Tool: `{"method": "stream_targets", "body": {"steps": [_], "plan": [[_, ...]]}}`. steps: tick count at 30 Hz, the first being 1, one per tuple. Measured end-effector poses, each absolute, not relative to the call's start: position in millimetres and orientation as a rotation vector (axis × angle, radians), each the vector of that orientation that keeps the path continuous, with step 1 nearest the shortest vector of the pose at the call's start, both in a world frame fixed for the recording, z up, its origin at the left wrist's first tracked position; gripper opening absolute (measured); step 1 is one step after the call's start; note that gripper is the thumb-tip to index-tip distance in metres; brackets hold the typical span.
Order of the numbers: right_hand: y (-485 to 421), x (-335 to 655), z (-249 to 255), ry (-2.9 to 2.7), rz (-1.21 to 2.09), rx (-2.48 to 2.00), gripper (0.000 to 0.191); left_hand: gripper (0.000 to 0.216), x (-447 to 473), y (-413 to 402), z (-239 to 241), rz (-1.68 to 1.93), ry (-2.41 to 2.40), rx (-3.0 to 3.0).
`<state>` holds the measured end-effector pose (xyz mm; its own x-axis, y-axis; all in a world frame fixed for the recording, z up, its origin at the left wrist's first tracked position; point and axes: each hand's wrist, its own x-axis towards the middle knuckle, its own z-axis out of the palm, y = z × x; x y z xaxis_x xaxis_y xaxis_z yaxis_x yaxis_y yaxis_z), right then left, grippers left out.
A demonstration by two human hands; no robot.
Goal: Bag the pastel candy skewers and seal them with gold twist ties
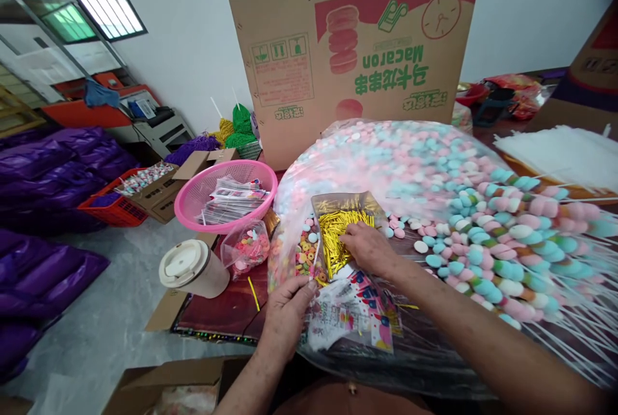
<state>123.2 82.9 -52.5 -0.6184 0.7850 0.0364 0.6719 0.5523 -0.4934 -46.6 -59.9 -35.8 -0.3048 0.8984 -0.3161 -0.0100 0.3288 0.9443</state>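
My left hand (287, 312) is closed, its thumb and fingers pinching the end of a clear plastic wrapper (316, 260) near the table's front. Candy pieces show around the wrapper, but I cannot tell which lie inside it. My right hand (364, 244) reaches into an open box of gold twist ties (333, 228), with its fingertips closed among the ties. Just below the box, printed clear bags (347, 315) lie fanned out. Ring-shaped candies (304, 254) lie left of the box. To the right are pink, blue and white candy skewers (502, 248) on white sticks.
A large plastic bag of pastel candies (376, 151) spreads behind the box, before a tall carton (290, 9). Left are a pink basket (181, 202) of printed wrappers, a lidded cup (207, 276) and a small candy bag (246, 248). White sticks (574, 154) lie far right.
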Motion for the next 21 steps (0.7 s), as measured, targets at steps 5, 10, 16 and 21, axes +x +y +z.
{"method": "stream_targets", "body": {"steps": [5, 10, 16, 21], "plan": [[96.6, 127.7, -51.2, -2.608, 0.491, -1.241, 0.013, 0.022, -40.2, -54.2, -33.3, 1.175, 1.442, 0.476], [77.7, 154.0, -35.8, -2.463, 0.464, -1.391, 0.021, 0.023, -22.4, -41.9, -34.2, 1.163, 1.316, 0.482], [26.2, 151.0, -32.8, -2.331, 0.667, -1.298, 0.027, 0.019, -0.9, -32.1, -33.5, 1.170, 1.280, 0.427], [15.7, 140.0, -38.0, -2.217, 0.763, -1.181, 0.026, 0.018, 1.8, -31.1, -35.0, 1.244, 1.303, 0.426]]}}
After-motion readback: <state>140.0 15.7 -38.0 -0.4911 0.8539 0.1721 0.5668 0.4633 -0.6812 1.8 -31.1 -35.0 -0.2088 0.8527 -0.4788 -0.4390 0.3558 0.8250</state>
